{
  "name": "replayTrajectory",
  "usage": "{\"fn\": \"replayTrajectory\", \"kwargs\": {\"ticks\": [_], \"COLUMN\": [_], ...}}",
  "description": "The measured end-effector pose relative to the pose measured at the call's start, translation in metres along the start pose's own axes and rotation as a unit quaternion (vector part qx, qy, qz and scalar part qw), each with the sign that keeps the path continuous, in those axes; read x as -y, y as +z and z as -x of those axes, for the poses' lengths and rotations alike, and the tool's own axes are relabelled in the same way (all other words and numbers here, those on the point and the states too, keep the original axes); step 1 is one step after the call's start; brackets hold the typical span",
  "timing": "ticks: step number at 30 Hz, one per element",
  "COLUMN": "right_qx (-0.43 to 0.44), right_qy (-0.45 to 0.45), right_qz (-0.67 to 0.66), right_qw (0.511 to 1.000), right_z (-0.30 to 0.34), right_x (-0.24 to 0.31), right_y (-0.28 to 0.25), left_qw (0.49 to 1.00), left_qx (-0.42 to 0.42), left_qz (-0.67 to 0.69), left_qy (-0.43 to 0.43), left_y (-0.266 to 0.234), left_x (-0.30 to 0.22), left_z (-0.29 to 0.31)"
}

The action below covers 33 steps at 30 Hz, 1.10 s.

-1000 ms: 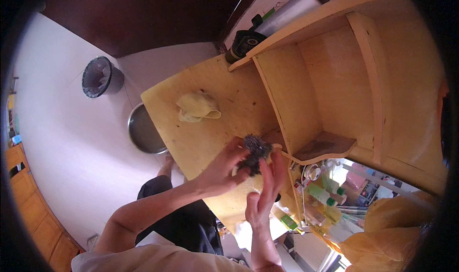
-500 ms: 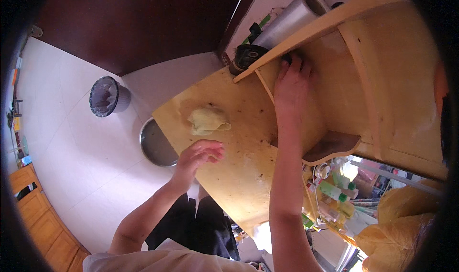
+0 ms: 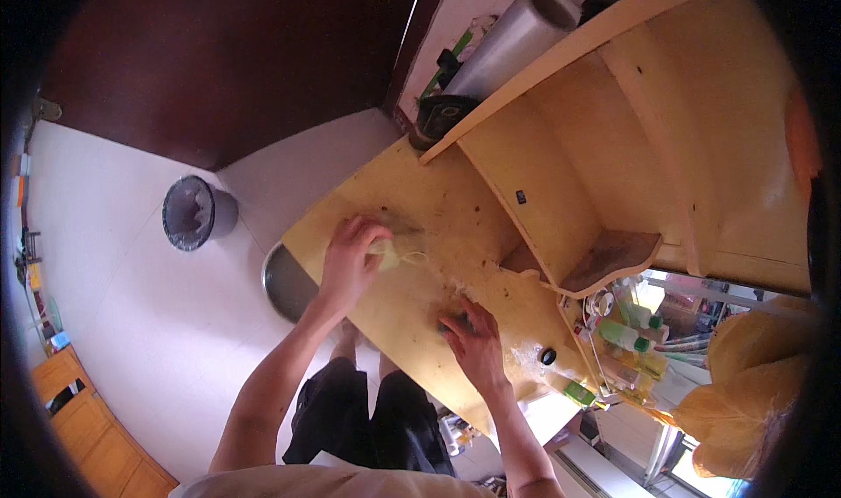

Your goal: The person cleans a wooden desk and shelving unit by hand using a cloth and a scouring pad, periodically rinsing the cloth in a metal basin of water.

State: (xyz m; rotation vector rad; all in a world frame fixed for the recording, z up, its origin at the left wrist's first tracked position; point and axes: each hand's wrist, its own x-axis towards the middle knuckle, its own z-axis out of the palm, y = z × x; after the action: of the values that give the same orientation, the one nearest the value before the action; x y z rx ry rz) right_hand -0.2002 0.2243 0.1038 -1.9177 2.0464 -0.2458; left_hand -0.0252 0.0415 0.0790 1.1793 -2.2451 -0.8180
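Note:
A pale yellow-green cloth lies crumpled on the wooden desktop. My left hand is closed over its left side, and the cloth looks smeared by motion. To the right and nearer to me, my right hand is low over the desktop with its fingers curled. Something small and dark shows at its fingertips, too blurred to name. A small round black ring-like piece rests on the desktop to the right of that hand.
A wooden shelf unit stands on the desk's right, with a clear plastic roll behind it. Bottles crowd the right side. On the floor at left are a lined bin and a round metal basin.
My right hand has come out of the shelf and down toward me onto the desktop. My left hand has moved up onto the cloth. The round black piece has come into view.

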Motion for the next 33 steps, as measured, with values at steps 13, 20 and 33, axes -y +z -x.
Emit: {"fn": "replayTrajectory", "kwargs": {"ticks": [13, 20, 33], "right_qx": [-0.107, -0.319, -0.195], "right_qy": [0.163, 0.033, 0.139], "right_qz": [-0.452, 0.088, -0.365], "right_qw": [0.871, 0.943, 0.900], "right_z": [-0.023, -0.111, 0.012], "right_x": [0.037, -0.003, -0.010], "right_y": [-0.090, -0.102, -0.067], "left_qw": [0.822, 0.668, 0.665], "left_qx": [0.130, 0.118, 0.077], "left_qz": [0.528, 0.663, 0.664], "left_qy": [-0.168, -0.316, -0.334], "left_y": [-0.038, -0.039, -0.027], "left_x": [-0.048, -0.050, -0.048], "left_z": [0.027, 0.024, 0.046]}}
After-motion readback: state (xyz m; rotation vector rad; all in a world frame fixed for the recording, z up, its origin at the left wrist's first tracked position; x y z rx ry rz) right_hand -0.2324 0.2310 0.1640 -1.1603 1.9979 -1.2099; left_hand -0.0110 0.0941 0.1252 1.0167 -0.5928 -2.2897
